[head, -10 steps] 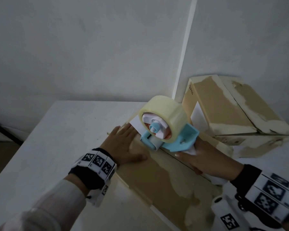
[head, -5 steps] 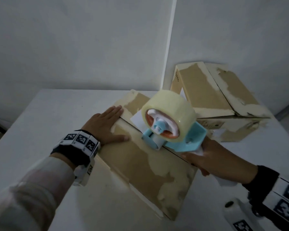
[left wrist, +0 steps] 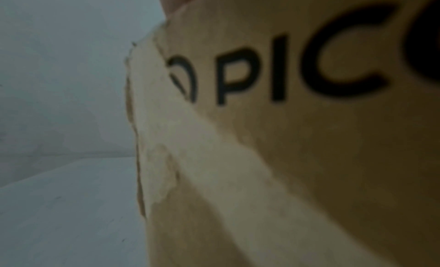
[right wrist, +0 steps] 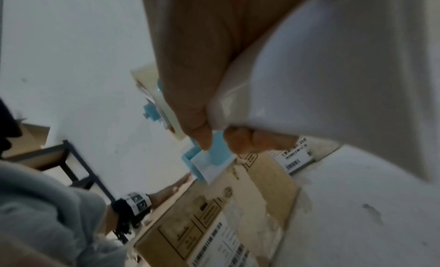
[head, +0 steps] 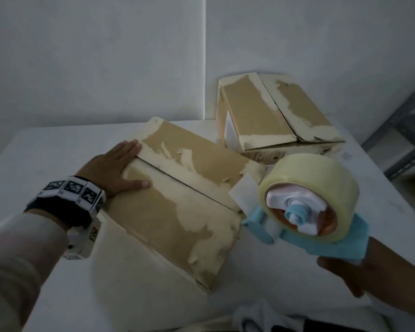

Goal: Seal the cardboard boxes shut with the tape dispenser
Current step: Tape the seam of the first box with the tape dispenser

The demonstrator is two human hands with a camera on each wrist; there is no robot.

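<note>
Head view, entry one, change: tape dispenser [head: 307, 207], half a second ago pressed on the seam of the near box [head: 177, 200], now lifted clear and held off that box's right end, above the table [head: 285, 271]; right hand [head: 369, 279] wrapped round its white handle, thumb and fingers curled on it in the right wrist view; a short tab of tape [head: 243, 190] hangs loose at the dispenser's mouth, just beside the box corner; whether a strip now lies along the seam cannot be told, the dark gap between the flaps shows plainly; judged: one pass ended or broken off, seal doubtful, another pass likely needed.

Entry two, left hand [head: 113, 168]: flat, fingers straight, pressing the far-left end of the near box, thumb on the near flap, fingertips at the seam's start.

Entry three, second box [head: 273, 116]: beyond the right hand, by the wall, flaps meeting with a visible gap, untaped by the look of it.

Entry four, edges and room: bare table below and right of the dispenser; box corner close to its left; shelf frame [head: 398, 121] well off to the right; table's left edge well beyond the left wrist.
</note>
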